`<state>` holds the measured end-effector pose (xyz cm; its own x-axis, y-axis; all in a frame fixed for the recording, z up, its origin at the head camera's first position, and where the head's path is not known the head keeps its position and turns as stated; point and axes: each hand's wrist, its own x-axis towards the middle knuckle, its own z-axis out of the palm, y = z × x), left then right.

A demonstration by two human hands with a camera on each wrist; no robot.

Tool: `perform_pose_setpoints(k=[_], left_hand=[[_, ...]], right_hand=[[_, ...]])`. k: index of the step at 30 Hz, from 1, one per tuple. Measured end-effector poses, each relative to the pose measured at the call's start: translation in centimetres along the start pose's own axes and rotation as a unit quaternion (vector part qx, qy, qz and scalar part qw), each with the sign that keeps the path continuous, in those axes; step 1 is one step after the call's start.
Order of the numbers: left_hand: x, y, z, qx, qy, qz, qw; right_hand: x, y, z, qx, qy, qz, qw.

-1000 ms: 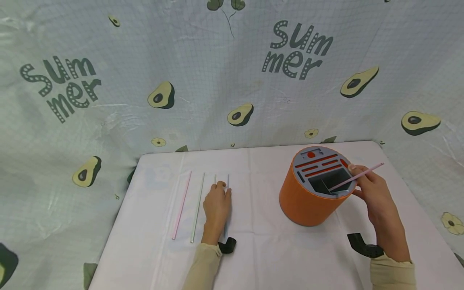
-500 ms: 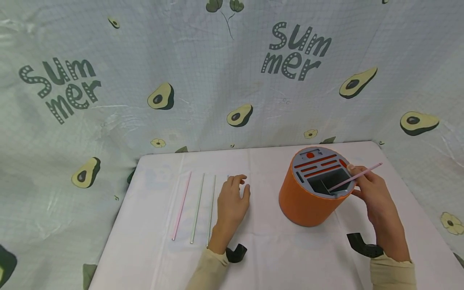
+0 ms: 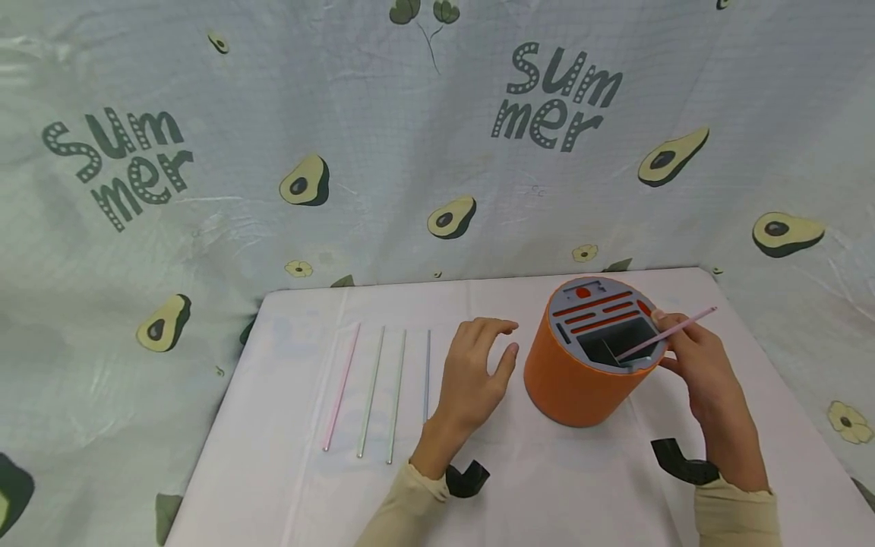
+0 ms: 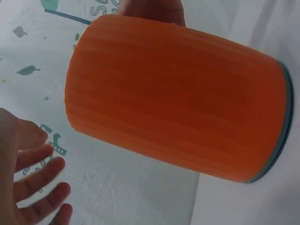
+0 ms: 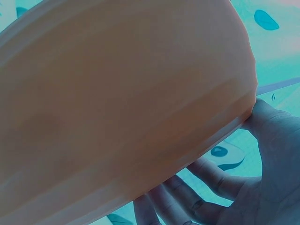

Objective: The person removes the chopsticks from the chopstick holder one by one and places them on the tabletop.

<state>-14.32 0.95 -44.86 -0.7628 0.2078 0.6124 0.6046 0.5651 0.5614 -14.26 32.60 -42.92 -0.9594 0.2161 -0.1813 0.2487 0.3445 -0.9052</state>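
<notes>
An orange cylindrical desk organizer (image 3: pixel 574 391) with a grey slotted top (image 3: pixel 601 292) stands on the right half of the table. My right hand (image 3: pixel 700 365) grips its right side, thumb at the top rim and fingers against the wall; the right wrist view shows the fingers (image 5: pixel 213 178) spread along it. A thin pink stick (image 3: pixel 673 331) leans out of the large dark compartment, passing over that hand. My left hand (image 3: pixel 478 380) is held just left of the organizer, fingers loosely bent and thumb apart, with nothing in it. Its fingers (image 4: pixel 40 180) show beside the orange wall in the left wrist view.
Left of the left hand, several thin sticks lie roughly parallel: a pink one (image 3: pixel 342 387), two pale green ones including the nearer green stick (image 3: pixel 397 395), and a blue-grey stick (image 3: pixel 427 372) partly behind the hand. A printed curtain (image 3: pixel 383 152) hangs behind the white table (image 3: pixel 547 486).
My left hand has lifted off the sticks and moved right toward the organizer, uncovering the second green stick and part of the blue-grey one. My right hand keeps its grip.
</notes>
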Motion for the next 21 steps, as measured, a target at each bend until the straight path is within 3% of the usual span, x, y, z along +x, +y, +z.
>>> perform_pose_setpoints(k=[7, 14, 21], left_hand=[[0.8, 0.9, 0.7, -0.02, 0.006, 0.092, 0.9955], [1.7, 2.2, 1.5, -0.021, -0.008, 0.15, 0.9884], [2.7, 3.9, 2.6, 0.011, -0.015, 0.199, 0.9798]], right_hand=[[0.0, 0.0, 0.0, 0.001, 0.001, 0.002, 1.0], [0.2, 0.0, -0.1, -0.002, 0.0, 0.007, 1.0], [0.2, -0.1, 0.1, -0.001, 0.002, 0.015, 1.0]])
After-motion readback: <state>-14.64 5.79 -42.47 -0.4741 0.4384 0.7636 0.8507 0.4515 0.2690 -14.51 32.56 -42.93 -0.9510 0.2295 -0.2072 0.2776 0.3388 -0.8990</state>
